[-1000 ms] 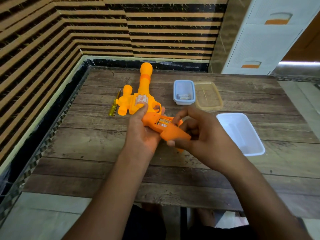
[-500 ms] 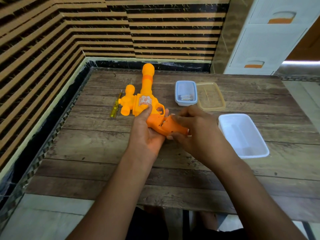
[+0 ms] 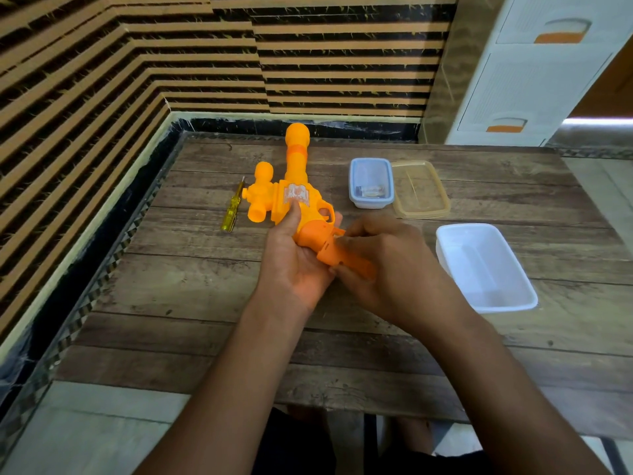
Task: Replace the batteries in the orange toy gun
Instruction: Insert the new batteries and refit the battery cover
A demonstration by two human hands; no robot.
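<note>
1. The gun (image 3: 294, 186) is at the middle of the table (image 3: 205, 286), barrel pointing to the far edge and handle towards me. A short tube juts from its left side. I cannot tell whether the barrel rests on the wood or is just clear of it.

2. My left hand (image 3: 294, 269) is palm up beneath the handle end. The thumb is pressed on the top of the body just below the sticker, and the fingertips curl up round the right side by the trigger guard. This hand is gripping the gun.

3. My right hand (image 3: 387, 269) is just right of the left hand, knuckles up. Its fingers and thumb are curled onto the darker orange cover (image 3: 346, 258) lying along the handle, and they pinch it. I cannot tell whether the cover is fully seated. The handle lies between the two hands.

4. A yellow screwdriver (image 3: 233, 209) lies just left of the gun, apart from it.

5. A blue box (image 3: 370, 183) stands to the far right of the gun. Its contents are too blurred to identify. Its lid (image 3: 419, 190) lies against its right side.

6. A white tub (image 3: 486, 269) stands right of my right hand.
</note>
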